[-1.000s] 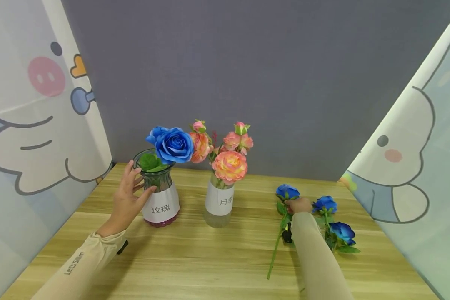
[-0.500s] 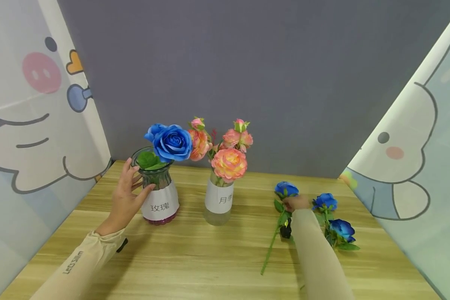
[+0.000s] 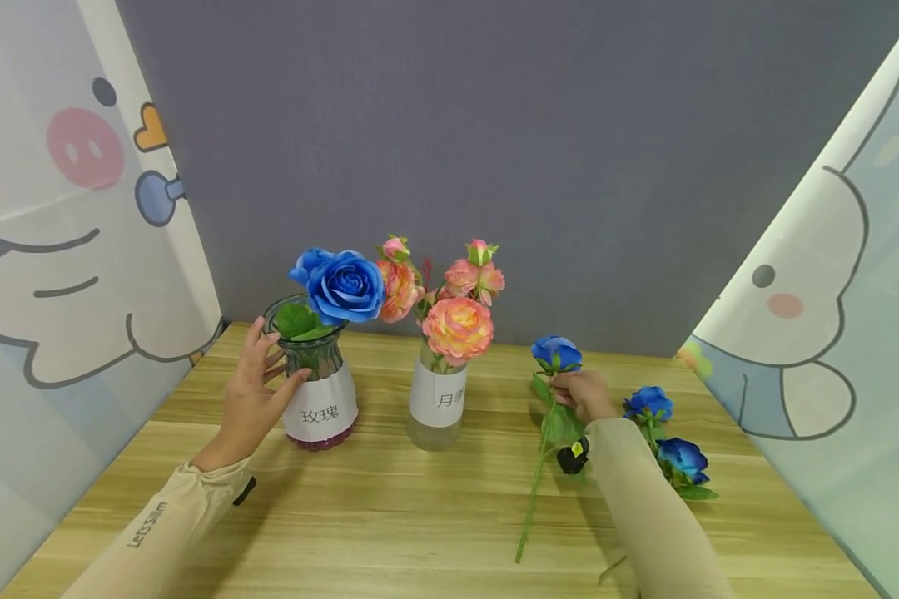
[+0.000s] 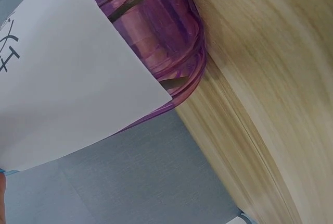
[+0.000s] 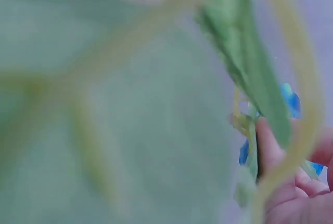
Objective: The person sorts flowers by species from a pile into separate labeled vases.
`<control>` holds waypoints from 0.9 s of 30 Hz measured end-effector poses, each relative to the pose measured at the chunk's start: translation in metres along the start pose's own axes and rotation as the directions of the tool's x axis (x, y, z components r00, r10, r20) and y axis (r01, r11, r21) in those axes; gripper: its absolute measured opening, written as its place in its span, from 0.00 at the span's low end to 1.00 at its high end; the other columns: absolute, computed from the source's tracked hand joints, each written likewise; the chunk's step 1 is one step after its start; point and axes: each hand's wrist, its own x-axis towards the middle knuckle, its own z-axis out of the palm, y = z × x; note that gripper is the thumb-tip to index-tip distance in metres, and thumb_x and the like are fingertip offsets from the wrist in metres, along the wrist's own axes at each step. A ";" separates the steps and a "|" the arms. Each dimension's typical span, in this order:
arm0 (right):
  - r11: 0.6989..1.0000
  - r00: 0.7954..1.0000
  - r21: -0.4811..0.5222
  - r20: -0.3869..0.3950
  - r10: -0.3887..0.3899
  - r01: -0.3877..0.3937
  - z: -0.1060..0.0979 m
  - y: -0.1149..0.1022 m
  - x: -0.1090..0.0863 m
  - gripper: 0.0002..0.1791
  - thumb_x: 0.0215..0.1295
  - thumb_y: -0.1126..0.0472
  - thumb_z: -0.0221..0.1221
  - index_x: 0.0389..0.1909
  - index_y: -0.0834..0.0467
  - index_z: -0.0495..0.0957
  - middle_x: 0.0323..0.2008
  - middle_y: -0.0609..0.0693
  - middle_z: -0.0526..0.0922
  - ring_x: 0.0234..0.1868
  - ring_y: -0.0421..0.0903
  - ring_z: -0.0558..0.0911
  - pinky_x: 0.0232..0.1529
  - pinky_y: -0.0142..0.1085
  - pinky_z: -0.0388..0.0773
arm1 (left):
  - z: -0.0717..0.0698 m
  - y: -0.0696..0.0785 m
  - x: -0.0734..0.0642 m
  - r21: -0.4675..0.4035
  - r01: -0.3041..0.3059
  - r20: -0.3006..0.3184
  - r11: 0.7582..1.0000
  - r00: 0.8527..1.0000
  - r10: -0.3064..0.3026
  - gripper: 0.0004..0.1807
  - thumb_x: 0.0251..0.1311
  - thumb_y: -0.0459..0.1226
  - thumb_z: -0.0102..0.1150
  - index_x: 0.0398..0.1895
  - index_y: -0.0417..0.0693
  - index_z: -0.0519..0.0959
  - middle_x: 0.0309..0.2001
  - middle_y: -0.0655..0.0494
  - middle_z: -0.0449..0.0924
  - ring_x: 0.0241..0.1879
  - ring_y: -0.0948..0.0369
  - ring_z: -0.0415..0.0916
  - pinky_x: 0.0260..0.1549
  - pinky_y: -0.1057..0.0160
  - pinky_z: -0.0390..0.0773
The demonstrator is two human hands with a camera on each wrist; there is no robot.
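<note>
**One blue rose [image 3: 557, 353] in the right hand [image 3: 588, 395], the left hand [image 3: 258, 391] on the green-necked vase [image 3: 328, 359]**

Closest to us, the left sleeve [image 3: 157, 520] carries dark print, reading "Lets Slim". Across from it, the plain right sleeve [image 3: 648, 499] angles over the wood-grain worktop [image 3: 389, 524], a green stem end [image 3: 612, 570] poking out beside it.

And here's the right hand, fingers pinched narrow on the rose's stem just under the bloom! That stem trails toward us; whether its tip touches the worktop, I can't tell. The right wrist view is mostly blurred leaf [image 5: 151, 130]. Just right of that forearm lie two more blooms, an upper blue rose [image 3: 649, 403] and a lower blue rose [image 3: 684, 460].

Over to the left hand: thumb at the front, fingers spread round the rim's left side, holding the vase upright. Its white label [image 3: 320, 408] says 玫瑰, purple glass shows below, and inside stand blue flowers [image 3: 345, 287] with green leaves [image 3: 300, 322].

Next door, well apart from the rose, a pale vase [image 3: 434, 437] wears a paper band [image 3: 438, 399]: 月, then a character curving out of sight, apparently 季. Pink-orange flowers [image 3: 459, 330] fill it.

Furthest back, a grey panel [image 3: 449, 150], cartoon sheets at either side.
</note>
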 end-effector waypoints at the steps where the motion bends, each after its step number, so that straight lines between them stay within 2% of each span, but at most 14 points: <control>1: 1.000 1.000 0.018 0.011 -0.009 0.009 0.001 -0.004 -0.004 0.07 0.64 0.75 0.53 0.28 0.66 0.77 0.18 0.48 0.74 0.16 0.37 0.71 0.18 0.26 0.73 | 0.000 0.000 0.000 0.001 -0.001 0.001 1.000 1.000 0.001 0.37 0.39 0.17 0.70 0.57 0.30 0.66 0.69 0.33 0.56 0.42 0.32 0.75 0.46 0.82 0.68; 3: 0.998 1.000 0.054 0.026 -0.017 0.016 0.003 -0.011 -0.013 0.04 0.65 0.75 0.53 0.36 0.68 0.75 0.21 0.48 0.74 0.19 0.37 0.73 0.21 0.26 0.75 | 0.000 0.000 0.000 0.000 -0.001 0.003 1.000 1.000 0.001 0.37 0.39 0.16 0.70 0.57 0.30 0.66 0.69 0.33 0.56 0.42 0.32 0.75 0.46 0.82 0.68; 7: 0.991 1.000 0.132 0.018 0.004 -0.006 0.005 -0.022 -0.026 0.16 0.65 0.74 0.54 0.53 0.70 0.69 0.27 0.47 0.78 0.26 0.37 0.78 0.28 0.25 0.79 | 0.000 0.001 0.000 0.000 -0.004 0.002 1.000 1.000 0.004 0.38 0.38 0.16 0.70 0.57 0.30 0.66 0.69 0.33 0.56 0.42 0.32 0.75 0.46 0.82 0.68; 8: 0.989 1.000 0.151 0.016 0.009 -0.011 0.005 -0.024 -0.029 0.17 0.65 0.74 0.54 0.55 0.69 0.68 0.28 0.47 0.79 0.27 0.36 0.79 0.30 0.25 0.79 | -0.001 0.001 0.000 -0.001 -0.005 0.003 1.000 1.000 0.005 0.38 0.38 0.16 0.70 0.57 0.30 0.66 0.69 0.33 0.56 0.42 0.32 0.75 0.46 0.81 0.69; 10: 0.979 0.999 0.202 0.033 0.002 -0.008 0.005 -0.026 -0.032 0.15 0.65 0.73 0.55 0.53 0.67 0.70 0.28 0.46 0.80 0.28 0.36 0.80 0.32 0.25 0.80 | -0.001 0.001 0.000 -0.001 -0.003 0.001 1.000 1.000 0.003 0.39 0.37 0.15 0.70 0.57 0.30 0.66 0.69 0.33 0.56 0.42 0.32 0.75 0.46 0.81 0.69; 12: 0.968 0.998 0.250 0.059 -0.016 0.001 0.005 -0.029 -0.036 0.10 0.65 0.72 0.56 0.46 0.64 0.73 0.28 0.45 0.81 0.28 0.36 0.80 0.33 0.25 0.80 | 0.000 0.001 0.000 0.003 0.003 0.002 1.000 1.000 -0.003 0.39 0.36 0.14 0.70 0.57 0.30 0.66 0.69 0.33 0.56 0.43 0.35 0.75 0.46 0.81 0.69; 13: 0.952 0.994 0.305 0.098 -0.041 0.009 0.001 -0.026 -0.032 0.08 0.64 0.72 0.58 0.42 0.63 0.75 0.28 0.47 0.81 0.28 0.37 0.81 0.33 0.27 0.80 | 0.000 0.001 0.000 0.003 0.005 0.001 1.000 1.000 -0.005 0.40 0.35 0.14 0.70 0.57 0.30 0.66 0.69 0.33 0.56 0.44 0.36 0.75 0.45 0.81 0.69; 15: 0.929 0.991 0.369 0.124 -0.048 -0.001 0.001 -0.030 -0.038 0.05 0.63 0.72 0.59 0.36 0.60 0.75 0.27 0.47 0.82 0.28 0.38 0.80 0.33 0.27 0.80 | 0.000 0.000 0.000 0.008 0.009 0.001 1.000 1.000 -0.009 0.41 0.34 0.13 0.70 0.57 0.30 0.66 0.69 0.33 0.56 0.46 0.41 0.76 0.45 0.81 0.69; 18: 0.899 0.991 0.437 0.130 -0.033 -0.028 0.000 -0.037 -0.047 0.05 0.64 0.71 0.58 0.36 0.59 0.75 0.27 0.47 0.81 0.29 0.38 0.79 0.32 0.27 0.80 | 0.000 0.000 -0.001 0.005 0.011 0.002 1.000 1.000 -0.011 0.41 0.34 0.13 0.70 0.57 0.30 0.66 0.69 0.33 0.56 0.47 0.44 0.75 0.46 0.81 0.69; 22: 0.878 0.997 0.477 0.076 0.018 -0.052 0.004 -0.054 -0.066 0.06 0.68 0.70 0.52 0.42 0.57 0.69 0.27 0.45 0.79 0.28 0.37 0.77 0.31 0.25 0.78 | 0.000 0.000 -0.001 -0.012 0.007 0.004 1.000 1.000 -0.007 0.39 0.37 0.15 0.70 0.58 0.30 0.66 0.69 0.34 0.55 0.45 0.37 0.75 0.46 0.81 0.69; 24: 0.865 0.999 0.502 0.030 0.013 -0.026 0.006 -0.060 -0.070 0.06 0.69 0.70 0.51 0.43 0.58 0.68 0.26 0.45 0.79 0.27 0.37 0.77 0.29 0.24 0.77 | 0.000 0.000 0.000 -0.012 0.004 0.005 1.000 1.000 -0.004 0.37 0.40 0.18 0.70 0.57 0.30 0.66 0.69 0.34 0.55 0.44 0.34 0.75 0.46 0.81 0.69; 27: 0.847 0.997 0.528 -0.062 -0.036 0.064 0.010 -0.064 -0.074 0.05 0.69 0.71 0.51 0.42 0.60 0.68 0.26 0.46 0.79 0.25 0.37 0.78 0.27 0.23 0.77 | 0.000 -0.002 0.000 -0.015 -0.005 0.001 1.000 1.000 0.005 0.33 0.46 0.23 0.70 0.57 0.30 0.66 0.69 0.34 0.56 0.42 0.32 0.75 0.45 0.81 0.69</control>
